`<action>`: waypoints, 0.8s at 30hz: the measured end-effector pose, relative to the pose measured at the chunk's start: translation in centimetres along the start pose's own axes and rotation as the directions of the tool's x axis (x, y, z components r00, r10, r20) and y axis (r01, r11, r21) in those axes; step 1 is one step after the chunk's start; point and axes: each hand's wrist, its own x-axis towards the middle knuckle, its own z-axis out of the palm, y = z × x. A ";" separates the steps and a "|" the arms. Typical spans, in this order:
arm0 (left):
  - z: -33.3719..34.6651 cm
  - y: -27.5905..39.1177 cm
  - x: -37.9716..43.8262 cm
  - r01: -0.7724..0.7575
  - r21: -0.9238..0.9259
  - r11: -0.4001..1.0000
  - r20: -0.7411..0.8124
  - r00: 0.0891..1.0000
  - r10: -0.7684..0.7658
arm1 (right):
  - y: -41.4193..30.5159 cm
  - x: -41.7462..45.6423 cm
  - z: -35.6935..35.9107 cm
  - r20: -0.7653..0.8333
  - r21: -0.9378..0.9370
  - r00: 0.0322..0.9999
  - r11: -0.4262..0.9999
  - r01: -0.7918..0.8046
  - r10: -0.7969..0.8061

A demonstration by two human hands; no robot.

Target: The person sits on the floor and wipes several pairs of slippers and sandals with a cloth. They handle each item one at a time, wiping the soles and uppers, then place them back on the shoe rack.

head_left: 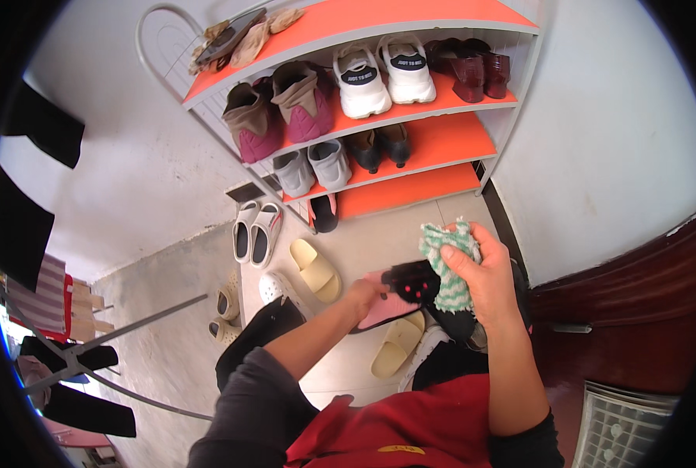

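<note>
My left hand (366, 299) grips a slipper (390, 311) with a pink footbed and a dark upper dotted with red. The slipper is slightly blurred and is held above the floor. In my right hand (489, 275) is a crumpled green-and-white striped cloth (454, 263), pinched under the thumb just right of the slipper's upper. Beneath my hands lies a yellow slide (396, 345), and a second yellow slide (315, 272) rests farther off to the left. Dark footwear (456, 324) sits under the cloth, partly hidden by my right hand.
A shoe rack (394, 196) with orange shelves stands ahead, holding white sneakers (362, 88), dark red shoes (470, 76) and other pairs. White slides (258, 234) and beige clogs (225, 316) lie at left. A metal drying frame (143, 322) reaches in; a dark red door (622, 304) is at right.
</note>
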 end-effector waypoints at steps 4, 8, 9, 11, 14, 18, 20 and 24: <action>-4.7 -0.4 10.1 -0.176 -0.358 0.917 -0.089 0.984 0.155 | 0.2 0.0 0.2 0.013 -0.007 0.999 0.999 -0.031 0.031; -5.3 3.0 17.3 -0.238 -0.549 0.801 -0.221 0.966 0.136 | -0.1 -0.3 -0.7 -0.008 -0.099 0.999 0.994 -0.051 0.051; -4.3 4.2 18.1 -0.290 -0.550 0.783 -0.215 0.955 0.203 | 0.2 -0.3 -1.1 -0.019 -0.127 0.999 0.991 -0.052 0.050; -5.8 6.3 21.1 -0.376 -0.564 0.736 -0.166 0.924 0.345 | 0.0 -0.1 -1.0 0.025 -0.180 0.996 0.981 -0.079 0.085; -8.5 9.3 26.0 -0.443 -0.632 0.636 -0.174 0.881 0.440 | 0.2 0.6 -0.9 0.122 -0.256 0.988 0.965 -0.056 0.090; -2.8 14.3 21.9 -0.534 -0.627 0.568 -0.348 0.844 0.409 | 0.8 1.4 -1.0 0.133 -0.272 0.982 0.958 -0.092 0.132; -4.4 13.9 23.4 -0.590 -0.560 0.582 -0.398 0.807 0.436 | 1.2 1.7 -1.0 0.144 -0.289 0.983 0.955 -0.070 0.116; -9.0 9.8 26.7 -0.492 0.582 0.648 -0.321 0.593 0.739 | 1.5 1.8 -0.4 0.189 -0.310 0.975 0.949 -0.050 0.114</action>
